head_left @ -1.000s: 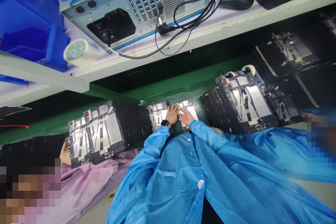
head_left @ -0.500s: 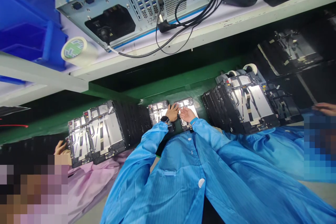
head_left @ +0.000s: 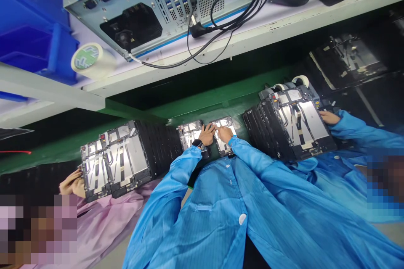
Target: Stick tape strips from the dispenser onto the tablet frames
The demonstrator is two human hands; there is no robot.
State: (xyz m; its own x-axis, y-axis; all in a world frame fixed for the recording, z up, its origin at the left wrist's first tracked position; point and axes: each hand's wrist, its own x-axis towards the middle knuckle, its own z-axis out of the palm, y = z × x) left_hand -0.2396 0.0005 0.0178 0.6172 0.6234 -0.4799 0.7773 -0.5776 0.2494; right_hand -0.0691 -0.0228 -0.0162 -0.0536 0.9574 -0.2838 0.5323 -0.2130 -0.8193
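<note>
Two open tablet back panels lie side by side on the green belt (head_left: pixel 202 107) ahead of me: the left panel (head_left: pixel 188 133) and the right panel (head_left: pixel 229 125). My left hand (head_left: pixel 206 134), with a dark watch on the wrist, rests at the gap between them with its fingers bent; what they press or pinch is too small to make out. My right hand (head_left: pixel 224 133) lies palm down on the right panel, fingers stretched toward the left hand. Both my arms are in blue coat sleeves.
Tall stacks of the same panels stand left (head_left: pixel 126 159) and right (head_left: pixel 293 124) of my hands. A co-worker's hand in a blue sleeve (head_left: pixel 330 117) touches the right stack; another person's hands (head_left: pixel 72 181) in a pink sleeve are at the left stack. A computer case (head_left: pixel 151 4), tape roll (head_left: pixel 84 59) and blue bins (head_left: pixel 31 29) sit on the shelf above.
A co-worker's blue-sleeved hand has reached in to the right stack. My right hand has turned from open and raised to palm down on the right panel. My left hand has barely moved.
</note>
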